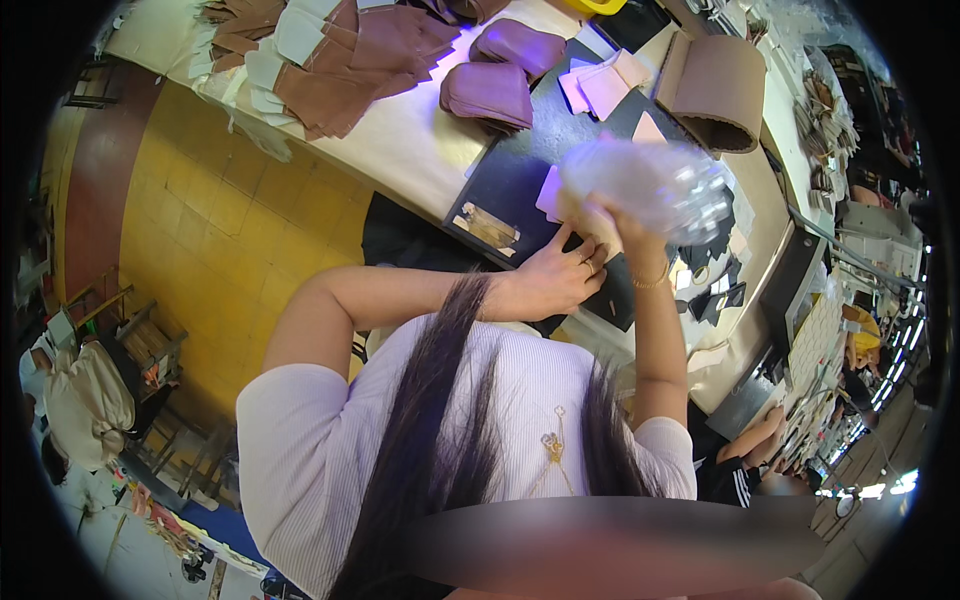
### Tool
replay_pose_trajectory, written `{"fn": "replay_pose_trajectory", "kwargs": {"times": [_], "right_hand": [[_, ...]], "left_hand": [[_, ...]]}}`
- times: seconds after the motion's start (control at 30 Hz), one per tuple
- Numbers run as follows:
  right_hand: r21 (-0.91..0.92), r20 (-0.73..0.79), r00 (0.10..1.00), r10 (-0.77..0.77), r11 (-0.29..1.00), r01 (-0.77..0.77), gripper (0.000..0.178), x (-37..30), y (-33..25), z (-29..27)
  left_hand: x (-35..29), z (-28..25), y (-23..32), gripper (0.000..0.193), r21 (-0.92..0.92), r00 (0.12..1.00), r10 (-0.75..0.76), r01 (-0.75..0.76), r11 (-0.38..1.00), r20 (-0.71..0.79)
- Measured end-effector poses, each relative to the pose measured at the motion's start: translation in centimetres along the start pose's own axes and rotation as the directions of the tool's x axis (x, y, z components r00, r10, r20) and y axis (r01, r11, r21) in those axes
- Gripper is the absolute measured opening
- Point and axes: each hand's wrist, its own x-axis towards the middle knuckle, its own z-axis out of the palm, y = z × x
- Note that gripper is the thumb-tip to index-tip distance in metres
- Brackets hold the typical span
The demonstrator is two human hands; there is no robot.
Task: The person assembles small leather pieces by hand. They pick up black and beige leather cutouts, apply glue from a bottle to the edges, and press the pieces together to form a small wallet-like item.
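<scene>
The right hand is raised at about 2 o'clock from the frame's centre, its fingers closed around the lower end of a clear plastic bottle, which is held tilted and appears blurred by motion. The bottle is thus off the table, above the dark cutting mat. A thin bangle is seen on that wrist.

The left hand is laid flat at about 1 o'clock, fingers spread loosely and resting on the mat's near edge, beside a small pink leather piece; nothing is gripped by it.

The bottle is judged to be light, thin-walled and easily dented (its contents cannot be made out). Its smooth surface is likely slippery, so a hold around the body near the base, as now taken, is considered sound; squeezing hard is not advised.

Further items are noted on the pale worktable: two mauve pouches at 12 o'clock, stacked brown cut pieces at 11 o'clock, and a curled brown sheet at 1 o'clock. A yellow tiled floor lies at 9 o'clock.
</scene>
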Motion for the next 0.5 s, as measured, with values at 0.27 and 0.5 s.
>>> {"fn": "replay_pose_trajectory", "kwargs": {"times": [0.27, 0.5], "right_hand": [[-0.174, -0.129, 0.992, -0.013, 0.985, -0.01, 0.062, 2.9, -0.5, 0.3], [0.339, -0.599, 0.788, 0.14, 0.936, 0.091, 0.078, 0.2, -4.2, -6.6]], "left_hand": [[0.1, -0.4, -0.1, 0.061, 0.025, 1.0, 0.005, -0.005, 1.0, -0.007], [2.9, -2.1, -1.5, 0.032, -0.219, 0.989, -0.147, 0.139, 0.966, -0.017]]}}
